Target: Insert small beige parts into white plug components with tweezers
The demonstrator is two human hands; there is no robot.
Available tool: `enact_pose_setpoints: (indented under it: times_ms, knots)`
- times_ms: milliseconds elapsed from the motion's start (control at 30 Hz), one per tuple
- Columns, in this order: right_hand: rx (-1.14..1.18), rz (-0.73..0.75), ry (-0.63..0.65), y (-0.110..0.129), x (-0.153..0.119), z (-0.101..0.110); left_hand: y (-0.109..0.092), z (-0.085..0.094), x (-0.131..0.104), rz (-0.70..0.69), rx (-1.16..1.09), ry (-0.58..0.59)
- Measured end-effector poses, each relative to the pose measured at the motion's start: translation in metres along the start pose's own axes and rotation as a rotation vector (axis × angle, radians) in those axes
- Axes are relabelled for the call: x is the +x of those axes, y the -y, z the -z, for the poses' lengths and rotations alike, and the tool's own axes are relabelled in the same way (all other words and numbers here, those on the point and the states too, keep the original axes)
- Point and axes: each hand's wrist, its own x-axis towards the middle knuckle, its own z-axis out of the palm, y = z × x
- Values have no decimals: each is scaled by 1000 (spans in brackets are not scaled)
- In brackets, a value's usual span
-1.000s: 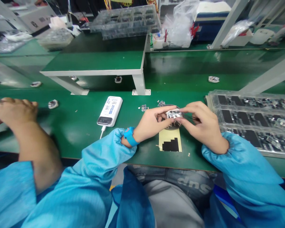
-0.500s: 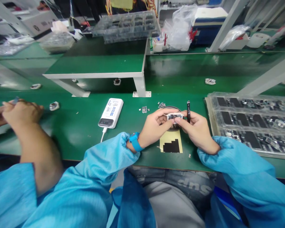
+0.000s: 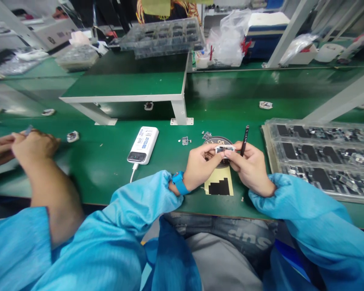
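Note:
A small white-rimmed device housing (image 3: 225, 149) is held between my two hands, above a round patterned dish (image 3: 216, 140). My left hand (image 3: 200, 166) grips its left side, thumb on the near edge. My right hand (image 3: 250, 169) pinches the right side and also holds a black pen-like tool (image 3: 245, 140) upright, leaning slightly right. Just below the dish lies a yellow sheet (image 3: 210, 178) with black adhesive pieces (image 3: 220, 188). Small metal parts (image 3: 185, 140) lie left of the dish.
A white power bank (image 3: 143, 144) with a cable lies left. Clear trays of parts (image 3: 324, 161) stand right. A raised green shelf (image 3: 130, 81) is behind. A co-worker's hands (image 3: 36, 145) are at far left. Similar housings (image 3: 265, 105) sit farther back.
The black tool has tilted from upright to leaning right. My hands have shifted slightly, the left one a little to the right, with the housing still held between them.

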Motion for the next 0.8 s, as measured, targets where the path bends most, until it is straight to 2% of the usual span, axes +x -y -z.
enact_pose_setpoints:
  times_ms: [100,233,400,500,633,800]
  knots:
    - [-63,5,0,1,5,-1,0,3,5,-31,21,10]
    - [-300,99,31,11,9,1,-2,11,13,-49,67,56]
    - [-576,422,-87,26,5,7,-5,17,11,-235,327,20]
    - [-696,575,-44,29,3,8,-6,19,9,-318,438,64]
    - [-790,608,86,28,2,8,-7,21,9,-334,483,68]
    - [-825,642,64,25,3,9,-6,20,9,-336,504,70]
